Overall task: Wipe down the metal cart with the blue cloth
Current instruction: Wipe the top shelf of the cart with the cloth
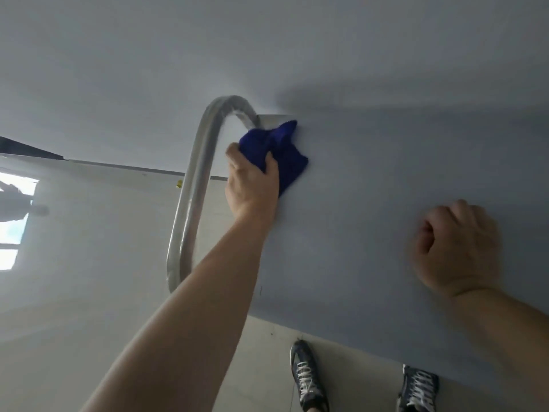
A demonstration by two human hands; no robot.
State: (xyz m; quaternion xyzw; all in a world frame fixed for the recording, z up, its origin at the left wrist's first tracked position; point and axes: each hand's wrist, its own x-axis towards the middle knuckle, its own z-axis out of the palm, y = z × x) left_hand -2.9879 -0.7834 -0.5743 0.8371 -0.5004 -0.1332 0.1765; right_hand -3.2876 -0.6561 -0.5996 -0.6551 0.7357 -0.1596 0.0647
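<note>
Gripping the blue cloth [285, 150], my left fingers [271, 166] curl over a bunched wad of it, thumb on one side and the rest wrapped round the other. The cloth is deep blue, soft and nappy, crumpled into loose peaks. Its far end spills out past the knuckles. My left hand [252, 185] presses the wad down on the far left corner of the metal cart's top [356, 203], right where the handle [196, 188] meets the deck. The bare forearm comes in from lower left.

The cart top is a flat, smooth sheet, dull grey-blue, matte, with a straight near edge and a square far corner. The handle is round metal tube, brushed silver, bent in a tight U at the far end and running back along the cart's left side. It is blurred, so I can't read any finer finish.

My right hand [457, 248] rests on the cart top, well apart from the cloth, fingers clenched into a loose fist with nothing in it.

Under the near edge are two dark lace-up sneakers, left shoe [306, 379] and right shoe [419, 388], with white laces. The floor [89, 248] is pale and glossy, with a bright window reflection [15, 218] at the left.
</note>
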